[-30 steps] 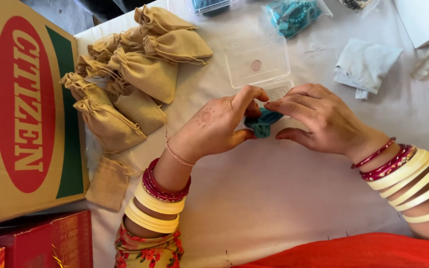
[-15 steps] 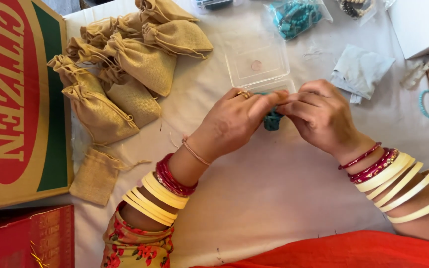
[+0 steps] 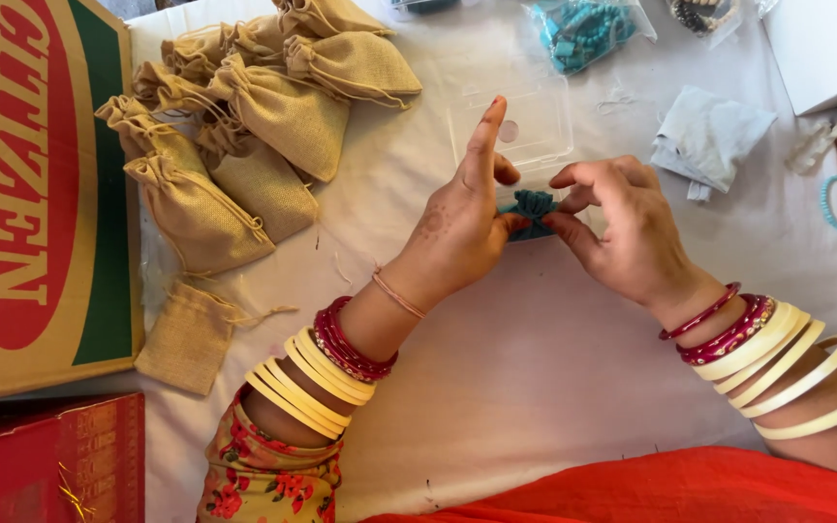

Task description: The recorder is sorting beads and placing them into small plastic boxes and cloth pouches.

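Head view showed the left hand [image 3: 457,228] and the right hand [image 3: 622,232] meeting over a small teal pouch [image 3: 533,206], each pinching one side of it between thumb and fingertips. The left forefinger stuck straight up, clear of the grip; the right fingers curled down over the top edge. The pouch hung just above the white cloth [image 3: 535,387], right in front of a clear plastic box [image 3: 535,116] that lay open on the cloth.

To handle this well, the pinches probably needed to stay near the pouch's mouth and remain light, since soft fabric bunches and slips when squeezed hard. Keeping it low over the cloth would have limited any spill, though whether anything was inside could not be told.

Farther out, a heap of tan burlap drawstring bags [image 3: 263,136] lay to the left, with one flat empty bag [image 3: 189,334] apart from them. A large cardboard box [image 3: 41,194] bordered that side, a red box [image 3: 50,465] below it. A plastic packet of teal beads [image 3: 583,29] and a crumpled pale cloth [image 3: 709,136] lay beyond the hands.
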